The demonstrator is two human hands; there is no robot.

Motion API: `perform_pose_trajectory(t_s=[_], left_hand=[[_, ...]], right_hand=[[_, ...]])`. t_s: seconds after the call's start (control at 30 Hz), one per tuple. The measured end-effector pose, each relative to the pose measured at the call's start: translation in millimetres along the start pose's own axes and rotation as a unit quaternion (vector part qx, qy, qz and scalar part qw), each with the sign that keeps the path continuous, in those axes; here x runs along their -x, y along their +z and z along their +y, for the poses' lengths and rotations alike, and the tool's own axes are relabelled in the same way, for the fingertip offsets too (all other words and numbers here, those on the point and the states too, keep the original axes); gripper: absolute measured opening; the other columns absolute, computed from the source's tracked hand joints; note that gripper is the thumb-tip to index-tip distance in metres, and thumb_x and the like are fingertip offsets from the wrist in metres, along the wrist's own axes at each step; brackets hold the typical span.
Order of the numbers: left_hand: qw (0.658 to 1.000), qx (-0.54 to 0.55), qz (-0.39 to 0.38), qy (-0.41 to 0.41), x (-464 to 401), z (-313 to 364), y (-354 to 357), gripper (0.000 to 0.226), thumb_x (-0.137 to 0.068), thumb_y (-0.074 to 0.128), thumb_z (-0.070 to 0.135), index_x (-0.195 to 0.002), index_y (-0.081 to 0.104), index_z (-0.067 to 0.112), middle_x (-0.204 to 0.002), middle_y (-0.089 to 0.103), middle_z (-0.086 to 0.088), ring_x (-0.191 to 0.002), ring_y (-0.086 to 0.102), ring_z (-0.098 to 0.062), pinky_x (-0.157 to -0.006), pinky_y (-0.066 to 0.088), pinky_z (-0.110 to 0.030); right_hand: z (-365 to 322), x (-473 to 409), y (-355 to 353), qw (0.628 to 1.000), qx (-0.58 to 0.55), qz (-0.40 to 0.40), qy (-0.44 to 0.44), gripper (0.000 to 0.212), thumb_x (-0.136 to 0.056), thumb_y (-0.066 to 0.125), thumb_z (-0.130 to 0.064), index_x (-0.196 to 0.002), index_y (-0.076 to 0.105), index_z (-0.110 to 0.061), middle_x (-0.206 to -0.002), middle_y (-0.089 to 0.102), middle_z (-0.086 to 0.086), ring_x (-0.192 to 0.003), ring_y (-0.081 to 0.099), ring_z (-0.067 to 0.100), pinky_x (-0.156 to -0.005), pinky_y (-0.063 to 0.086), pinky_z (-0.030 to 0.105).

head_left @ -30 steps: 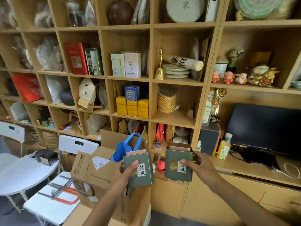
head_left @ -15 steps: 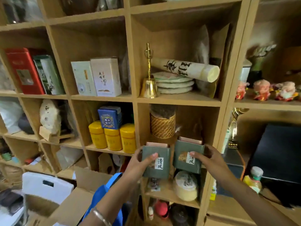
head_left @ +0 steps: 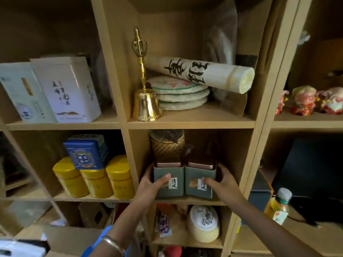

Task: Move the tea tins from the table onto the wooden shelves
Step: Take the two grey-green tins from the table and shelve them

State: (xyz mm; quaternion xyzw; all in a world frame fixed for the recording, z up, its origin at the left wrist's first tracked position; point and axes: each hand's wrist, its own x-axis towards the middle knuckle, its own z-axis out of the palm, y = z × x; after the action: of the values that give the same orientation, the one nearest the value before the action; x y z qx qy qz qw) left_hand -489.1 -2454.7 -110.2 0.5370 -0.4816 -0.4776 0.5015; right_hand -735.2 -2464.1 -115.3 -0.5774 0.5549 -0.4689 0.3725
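Two green square tea tins with pinkish lids and white labels stand side by side on a wooden shelf [head_left: 189,202], in the middle cubby. My left hand [head_left: 150,184] grips the left tin [head_left: 168,176], thumb across its front. The right tin [head_left: 199,178] is held the same way by my right hand [head_left: 221,182]. The tins touch each other, and their bases appear to rest on the shelf board at its front edge.
A woven basket [head_left: 168,145] stands just behind the tins. Three yellow tins [head_left: 94,179] and a blue tin [head_left: 86,151] fill the cubby to the left. Above are a gold bell [head_left: 145,104], stacked tea cakes and a paper roll. A bottle [head_left: 279,206] stands lower right.
Both hands have carried the tins up and forward into the middle cubby, where they now sit together on the shelf board. The view has closed in on the shelves.
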Motion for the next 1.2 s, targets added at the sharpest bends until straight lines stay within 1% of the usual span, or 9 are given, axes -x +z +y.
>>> perform_pose_trajectory(t_s=[0.13, 0.2, 0.37, 0.43, 0.63, 0.8, 0.93, 1.13, 1.2], left_hand=[[1.0, 0.007, -0.027, -0.004, -8, -13, -4, 0.104, -0.05, 0.084, 0.063, -0.14, 0.04, 0.036, -0.112, 0.071, 0.008, -0.102, 0.069, -0.012, -0.085, 0.058, -0.031], [0.999, 0.024, -0.039, -0.005, -11, -20, -5, 0.096, -0.055, 0.085, 0.051, -0.138, 0.039, 0.037, -0.108, 0.073, 0.012, -0.1, 0.07, -0.01, -0.076, 0.058, -0.022], [0.997, 0.002, -0.073, 0.0, -19, -30, -7, 0.076, -0.053, 0.073, 0.03, -0.126, 0.054, 0.03, -0.106, 0.074, 0.006, -0.102, 0.069, -0.016, -0.078, 0.053, -0.028], [0.997, -0.031, -0.077, 0.008, -16, -32, -9, 0.066, -0.052, 0.067, 0.027, -0.117, 0.058, 0.033, -0.105, 0.074, 0.007, -0.104, 0.067, -0.017, -0.077, 0.053, -0.027], [0.99, -0.09, -0.088, 0.064, -2, -36, -17, 0.084, -0.069, 0.076, 0.048, -0.142, 0.037, 0.033, -0.128, 0.061, 0.017, -0.119, 0.057, -0.001, -0.097, 0.05, -0.029], [0.984, -0.128, -0.109, 0.064, -2, -41, -23, 0.079, -0.069, 0.075, 0.034, -0.136, 0.035, 0.046, -0.134, 0.057, 0.012, -0.127, 0.053, -0.006, -0.104, 0.046, -0.037], [0.975, -0.182, -0.1, 0.077, -3, -44, -24, 0.085, -0.071, 0.078, 0.026, -0.124, 0.028, 0.069, -0.127, 0.053, 0.033, -0.122, 0.049, 0.01, -0.097, 0.046, -0.017], [0.958, -0.248, -0.075, 0.12, 1, -44, -21, 0.097, -0.068, 0.08, 0.021, -0.126, 0.02, 0.071, -0.122, 0.049, 0.035, -0.114, 0.046, 0.021, -0.082, 0.042, -0.001], [0.953, -0.262, -0.07, 0.136, 1, -44, -21, 0.1, -0.068, 0.08, 0.018, -0.124, 0.018, 0.073, -0.118, 0.046, 0.039, -0.109, 0.043, 0.028, -0.078, 0.039, 0.005]], right_hand=[[9, -2, 4, 1.0, -0.004, -0.015, -0.001, 0.047, -0.079, 0.074, -0.018, -0.114, 0.051, -0.039, -0.103, 0.067, -0.014, -0.087, 0.065, -0.007, -0.066, 0.052, 0.012], [14, 1, 3, 0.999, -0.001, -0.03, -0.013, 0.052, -0.081, 0.073, -0.01, -0.114, 0.048, -0.042, -0.104, 0.065, -0.017, -0.09, 0.063, -0.012, -0.067, 0.05, 0.007], [21, 9, -2, 0.996, 0.034, -0.079, -0.024, 0.072, -0.082, 0.073, -0.01, -0.136, 0.031, -0.034, -0.117, 0.054, -0.024, -0.099, 0.053, -0.023, -0.075, 0.042, -0.001], [25, 11, -2, 0.996, 0.045, -0.08, -0.023, 0.074, -0.083, 0.073, -0.009, -0.137, 0.028, -0.032, -0.118, 0.052, -0.025, -0.1, 0.051, -0.025, -0.077, 0.041, -0.002], [26, 8, -7, 0.996, 0.052, -0.074, -0.025, 0.076, -0.082, 0.07, -0.005, -0.139, 0.027, -0.033, -0.118, 0.05, -0.026, -0.104, 0.051, -0.02, -0.081, 0.041, 0.001], [25, 8, -9, 0.988, 0.096, -0.117, -0.032, 0.08, -0.075, 0.079, -0.01, -0.123, 0.03, -0.052, -0.118, 0.054, -0.023, -0.105, 0.053, -0.018, -0.08, 0.041, 0.0], [22, 7, -8, 0.979, 0.147, -0.138, -0.031, 0.11, -0.063, 0.089, -0.028, -0.141, 0.013, -0.043, -0.125, 0.053, -0.016, -0.113, 0.052, -0.003, -0.097, 0.04, 0.019], [26, 7, -8, 0.978, 0.163, -0.121, -0.042, 0.111, -0.059, 0.09, -0.031, -0.141, 0.017, -0.042, -0.119, 0.055, -0.018, -0.111, 0.054, 0.001, -0.095, 0.041, 0.02], [25, 6, -9, 0.98, 0.157, -0.121, -0.036, 0.11, -0.059, 0.091, -0.028, -0.142, 0.02, -0.037, -0.113, 0.055, -0.023, -0.103, 0.056, -0.006, -0.087, 0.039, 0.008]])
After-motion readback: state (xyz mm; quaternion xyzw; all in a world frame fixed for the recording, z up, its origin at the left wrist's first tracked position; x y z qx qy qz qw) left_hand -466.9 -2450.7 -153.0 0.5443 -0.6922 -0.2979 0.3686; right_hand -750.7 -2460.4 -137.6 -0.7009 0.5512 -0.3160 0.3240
